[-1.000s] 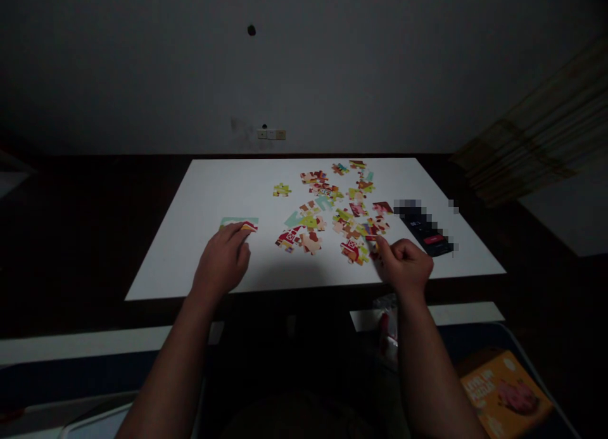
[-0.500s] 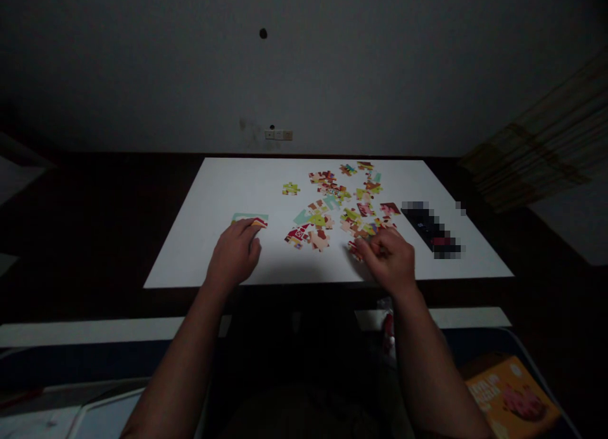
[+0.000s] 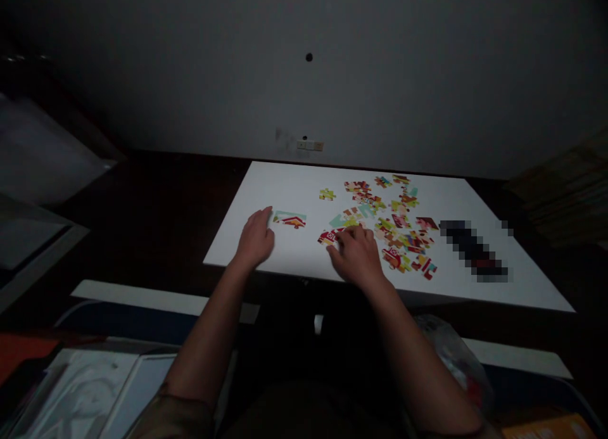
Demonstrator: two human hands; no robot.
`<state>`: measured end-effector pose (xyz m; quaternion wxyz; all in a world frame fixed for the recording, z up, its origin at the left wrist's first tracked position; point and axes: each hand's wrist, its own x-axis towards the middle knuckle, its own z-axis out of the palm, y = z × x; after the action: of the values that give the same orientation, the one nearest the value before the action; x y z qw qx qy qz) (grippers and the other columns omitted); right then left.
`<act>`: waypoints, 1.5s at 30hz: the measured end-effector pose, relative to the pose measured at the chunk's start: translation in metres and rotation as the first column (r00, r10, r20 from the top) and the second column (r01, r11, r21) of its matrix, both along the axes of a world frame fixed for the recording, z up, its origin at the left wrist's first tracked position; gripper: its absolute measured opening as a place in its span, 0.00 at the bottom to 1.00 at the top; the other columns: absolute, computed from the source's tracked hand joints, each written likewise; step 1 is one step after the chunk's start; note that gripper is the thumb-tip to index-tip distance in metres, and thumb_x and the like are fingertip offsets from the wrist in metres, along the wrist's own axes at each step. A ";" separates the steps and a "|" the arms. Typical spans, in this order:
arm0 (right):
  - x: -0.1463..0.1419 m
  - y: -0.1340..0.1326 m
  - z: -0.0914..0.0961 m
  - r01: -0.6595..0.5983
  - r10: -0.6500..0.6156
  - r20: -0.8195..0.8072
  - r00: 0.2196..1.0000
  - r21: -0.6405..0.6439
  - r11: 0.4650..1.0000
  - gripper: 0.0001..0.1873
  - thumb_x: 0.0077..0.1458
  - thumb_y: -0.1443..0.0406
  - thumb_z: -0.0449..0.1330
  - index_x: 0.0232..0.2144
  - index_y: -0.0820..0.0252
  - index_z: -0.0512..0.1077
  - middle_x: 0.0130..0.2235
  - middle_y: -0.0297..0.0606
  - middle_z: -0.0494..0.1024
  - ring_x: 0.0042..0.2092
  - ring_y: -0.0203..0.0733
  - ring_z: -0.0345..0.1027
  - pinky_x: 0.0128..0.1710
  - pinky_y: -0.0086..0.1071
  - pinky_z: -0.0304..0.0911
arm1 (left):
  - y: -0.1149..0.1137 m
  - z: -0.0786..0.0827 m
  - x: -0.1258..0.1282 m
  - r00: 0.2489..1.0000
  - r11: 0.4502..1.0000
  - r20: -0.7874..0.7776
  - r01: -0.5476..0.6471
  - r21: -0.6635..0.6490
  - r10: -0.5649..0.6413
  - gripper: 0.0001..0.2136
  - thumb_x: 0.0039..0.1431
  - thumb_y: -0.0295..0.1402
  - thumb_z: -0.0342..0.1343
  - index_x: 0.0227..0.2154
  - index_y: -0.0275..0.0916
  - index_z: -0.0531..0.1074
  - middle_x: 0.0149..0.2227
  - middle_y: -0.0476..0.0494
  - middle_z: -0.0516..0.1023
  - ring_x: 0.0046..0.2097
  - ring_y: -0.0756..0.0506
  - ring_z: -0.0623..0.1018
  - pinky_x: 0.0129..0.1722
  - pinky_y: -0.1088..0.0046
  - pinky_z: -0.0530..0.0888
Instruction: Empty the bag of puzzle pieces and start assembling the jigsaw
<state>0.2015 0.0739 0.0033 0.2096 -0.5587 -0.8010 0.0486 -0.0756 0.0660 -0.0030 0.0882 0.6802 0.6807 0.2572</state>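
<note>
A white board (image 3: 266, 192) lies on a dark table, with several loose colourful jigsaw pieces (image 3: 394, 227) scattered over its right half. A small joined section (image 3: 289, 220), teal with a red roof, sits left of them. My left hand (image 3: 255, 239) rests flat on the board just left of that section, fingers stretched out. Curled over the red pieces (image 3: 327, 237) at the near edge of the scatter is my right hand (image 3: 357, 255); whether it grips one is hidden.
A blurred dark flat object (image 3: 475, 249) lies on the board's right side. One yellow-green piece (image 3: 327, 194) sits apart further back. A wall socket (image 3: 310, 146) is on the wall behind. White sheets (image 3: 95, 388) lie at the lower left, a clear bag (image 3: 451, 350) at the lower right.
The view swung left. My right hand moved left from the right-hand pieces to the red pieces in the middle. My left hand slid off the joined section to its left side.
</note>
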 end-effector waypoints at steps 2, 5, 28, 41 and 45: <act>-0.003 0.003 0.002 -0.015 0.015 0.014 1.000 -0.040 0.999 0.16 0.55 0.57 0.60 0.43 0.58 0.74 0.48 0.52 0.70 0.50 0.61 0.59 0.49 0.52 0.59 | -0.001 0.001 -0.004 0.998 0.998 -0.031 0.056 -0.022 -0.057 0.28 0.60 0.26 0.47 0.64 0.38 0.57 0.63 0.40 0.66 0.63 0.42 0.65 0.65 0.60 0.61; -0.015 0.003 0.007 -0.057 0.059 0.024 0.998 -0.079 0.995 0.17 0.53 0.58 0.61 0.44 0.59 0.73 0.47 0.51 0.72 0.51 0.59 0.61 0.50 0.50 0.59 | -0.004 0.000 -0.003 0.995 0.997 -0.066 0.079 0.005 -0.078 0.25 0.61 0.28 0.48 0.62 0.40 0.59 0.61 0.42 0.68 0.61 0.42 0.67 0.64 0.59 0.61; -0.128 0.019 -0.002 -0.126 0.126 -0.001 0.992 0.056 0.990 0.16 0.62 0.58 0.53 0.41 0.61 0.75 0.43 0.52 0.73 0.49 0.55 0.62 0.50 0.47 0.59 | -0.014 0.004 -0.001 0.987 0.984 -0.089 0.146 0.102 -0.137 0.18 0.65 0.30 0.47 0.56 0.36 0.69 0.55 0.36 0.74 0.57 0.41 0.70 0.61 0.62 0.63; -0.091 0.020 -0.002 -0.201 0.201 0.021 0.979 0.016 0.979 0.21 0.61 0.69 0.49 0.54 0.54 0.71 0.56 0.42 0.72 0.55 0.51 0.63 0.54 0.44 0.59 | -0.012 0.003 0.002 0.981 0.991 -0.166 0.112 0.075 -0.098 0.16 0.65 0.32 0.48 0.52 0.41 0.74 0.55 0.41 0.74 0.56 0.41 0.70 0.59 0.61 0.66; -0.091 0.018 -0.002 -0.184 0.184 0.014 0.983 -0.017 0.983 0.22 0.61 0.69 0.49 0.55 0.53 0.70 0.58 0.40 0.71 0.57 0.51 0.62 0.56 0.44 0.59 | -0.012 0.005 0.005 0.981 0.993 -0.172 0.099 0.058 -0.088 0.16 0.64 0.33 0.48 0.52 0.42 0.74 0.55 0.41 0.73 0.57 0.41 0.70 0.59 0.62 0.66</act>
<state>0.1102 0.0917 0.0009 0.1936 -0.4843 -0.8504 0.0698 -0.0702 0.0535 0.0023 0.0194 0.7334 0.6441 0.2167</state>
